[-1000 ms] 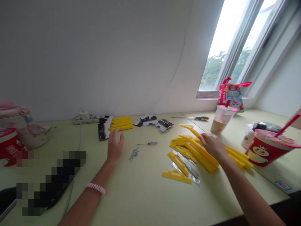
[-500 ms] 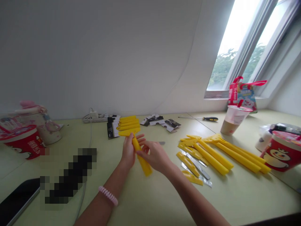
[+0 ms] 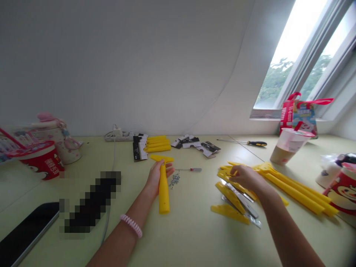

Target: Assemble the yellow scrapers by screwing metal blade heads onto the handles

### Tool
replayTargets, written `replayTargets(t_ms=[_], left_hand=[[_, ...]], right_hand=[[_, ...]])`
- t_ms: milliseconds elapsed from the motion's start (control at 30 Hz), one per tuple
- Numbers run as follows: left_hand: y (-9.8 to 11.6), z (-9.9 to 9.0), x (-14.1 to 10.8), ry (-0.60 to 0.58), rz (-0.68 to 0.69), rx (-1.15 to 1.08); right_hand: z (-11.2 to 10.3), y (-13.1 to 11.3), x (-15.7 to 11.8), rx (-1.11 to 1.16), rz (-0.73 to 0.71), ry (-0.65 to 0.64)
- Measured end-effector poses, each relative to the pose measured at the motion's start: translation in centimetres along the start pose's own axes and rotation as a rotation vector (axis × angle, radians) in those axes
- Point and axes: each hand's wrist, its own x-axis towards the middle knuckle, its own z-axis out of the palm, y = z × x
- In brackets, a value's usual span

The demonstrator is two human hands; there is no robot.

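My left hand [image 3: 156, 177] is closed around a yellow plastic scraper handle [image 3: 164, 193], its wide T-shaped end up and the tube pointing toward me. On the right, my right hand [image 3: 246, 178] reaches down into a pile of yellow parts with curled fingers; the fingertips touch the pieces, and what they grip is hidden. Around it lie flat yellow scraper head pieces [image 3: 230, 196], metal blades [image 3: 244, 204] in clear plastic and more yellow handles [image 3: 297, 191]. Small metal screws [image 3: 175, 179] lie beside my left hand, near a thin screwdriver [image 3: 194, 170].
Yellow handles [image 3: 158, 143] and black-and-white cards [image 3: 139, 148] lie near the wall. A larger screwdriver [image 3: 256, 143] rests behind the pile. Drink cup [image 3: 290, 146], red bucket [image 3: 345, 189] and paper bag [image 3: 299, 115] stand right; red cup [image 3: 44, 163], bottle [image 3: 58, 141] and phone [image 3: 27, 230] left.
My right hand has left the handle and moved right onto the pile of yellow parts. The handle stays in my left hand, turned straighter, and the screws are now uncovered.
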Motion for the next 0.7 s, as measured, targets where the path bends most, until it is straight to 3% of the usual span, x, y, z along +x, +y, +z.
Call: replayTargets(t_ms=[167,367,500,700], left_hand=[[-1.1,0.2,-0.4,-0.049,-0.051,0.018],[-1.2,0.4,-0.8,-0.055,-0.009,-0.044],[-1.2,0.5,-0.9,-0.059,-0.014,-0.055],[-1.2,0.6,-1.0,-0.067,-0.060,-0.029]], right_hand=[[0.0,1.0,-1.9,-0.007,-0.053,-0.125],[1.5,1.0,-3.6,-0.037,-0.005,-0.009],[2.1,1.6,-3.3,0.060,-0.024,-0.007],[-0.5,1.2,-3.1,0.191,-0.032,-0.067]])
